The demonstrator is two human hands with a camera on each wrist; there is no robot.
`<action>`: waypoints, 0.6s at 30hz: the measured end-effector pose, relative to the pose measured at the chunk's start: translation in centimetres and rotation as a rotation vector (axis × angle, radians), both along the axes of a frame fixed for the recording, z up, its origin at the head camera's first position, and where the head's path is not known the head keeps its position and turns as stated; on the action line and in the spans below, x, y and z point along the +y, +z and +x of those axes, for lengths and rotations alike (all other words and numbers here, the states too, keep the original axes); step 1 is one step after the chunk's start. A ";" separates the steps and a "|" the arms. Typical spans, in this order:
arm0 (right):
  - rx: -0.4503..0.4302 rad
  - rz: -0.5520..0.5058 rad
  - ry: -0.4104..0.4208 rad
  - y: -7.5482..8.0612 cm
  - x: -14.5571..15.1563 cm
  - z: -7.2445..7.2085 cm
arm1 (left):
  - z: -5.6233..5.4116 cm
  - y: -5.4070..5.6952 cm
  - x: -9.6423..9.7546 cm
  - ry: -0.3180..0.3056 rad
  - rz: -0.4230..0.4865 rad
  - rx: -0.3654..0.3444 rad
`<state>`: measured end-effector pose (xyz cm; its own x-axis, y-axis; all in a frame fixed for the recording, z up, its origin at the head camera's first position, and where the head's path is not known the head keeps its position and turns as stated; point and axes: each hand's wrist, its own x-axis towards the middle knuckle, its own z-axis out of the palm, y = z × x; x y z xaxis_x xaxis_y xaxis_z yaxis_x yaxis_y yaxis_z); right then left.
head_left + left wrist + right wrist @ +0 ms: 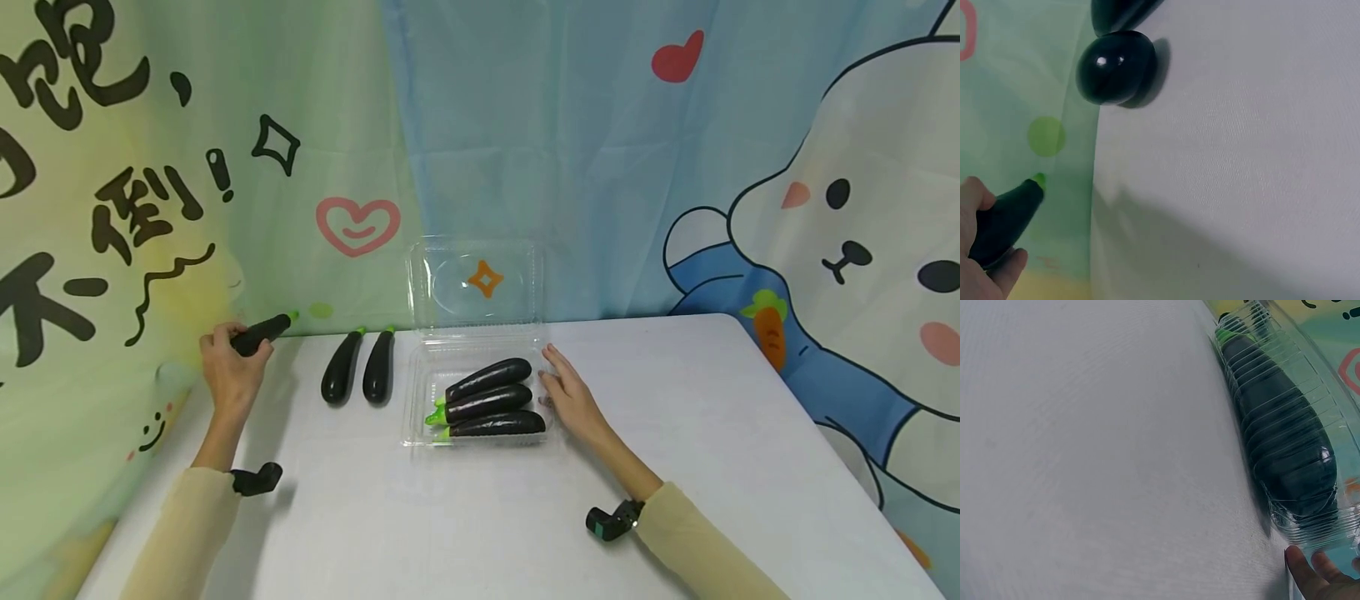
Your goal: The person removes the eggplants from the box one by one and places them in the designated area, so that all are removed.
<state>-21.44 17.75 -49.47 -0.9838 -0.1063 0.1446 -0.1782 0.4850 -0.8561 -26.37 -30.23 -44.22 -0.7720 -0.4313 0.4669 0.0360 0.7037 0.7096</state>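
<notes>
My left hand (234, 367) grips a dark eggplant (260, 335) with a green stem tip, held over the table's far left side. The left wrist view shows this eggplant (1007, 222) between thumb and fingers. Two more eggplants (341, 368) lie side by side on the table to its right. A clear plastic clamshell box (420, 375) stands with its lid (442, 292) raised at the back; three eggplants (491, 402) lie stacked sideways in it. At the box's right side rests my right hand (573, 396), fingers extended. In the right wrist view its fingertips (1294, 555) touch the box's end.
A white cloth covers the table (450, 525). Its far edge meets a printed curtain (525, 125), which also runs along the left. A black wrist camera (257, 479) sits on the left wrist and another camera (615, 521) on the right one.
</notes>
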 end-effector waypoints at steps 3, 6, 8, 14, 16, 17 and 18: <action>-0.006 -0.001 0.001 0.0 0.1 0.0 | 0.1 -0.1 0.1 0.006 0.006 -0.024; -0.003 0.006 0.002 -0.1 0.1 -0.1 | 0.2 -0.2 0.2 0.007 -0.003 -0.068; 0.000 0.010 0.002 -0.2 0.1 -0.1 | 0.3 -0.3 0.2 0.004 -0.014 -0.097; -0.001 0.000 -0.002 -0.1 0.1 0.0 | 0.2 -0.7 0.0 -0.024 -0.031 -0.152; 0.000 0.001 -0.001 0.0 0.0 0.0 | 0.1 -0.9 -0.1 -0.029 -0.037 -0.163; 0.001 0.003 -0.001 0.0 0.0 0.0 | 0.1 -1.0 -0.1 -0.030 -0.044 -0.168; 0.002 0.005 -0.001 0.0 0.0 -0.1 | 0.0 -1.1 -0.2 -0.029 -0.050 -0.173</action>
<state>-21.50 17.80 -49.46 -0.9836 -0.1062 0.1460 -0.1795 0.4895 -0.8534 -26.33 -30.39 -45.28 -0.8548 -0.3869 0.3458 -0.0628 0.7386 0.6712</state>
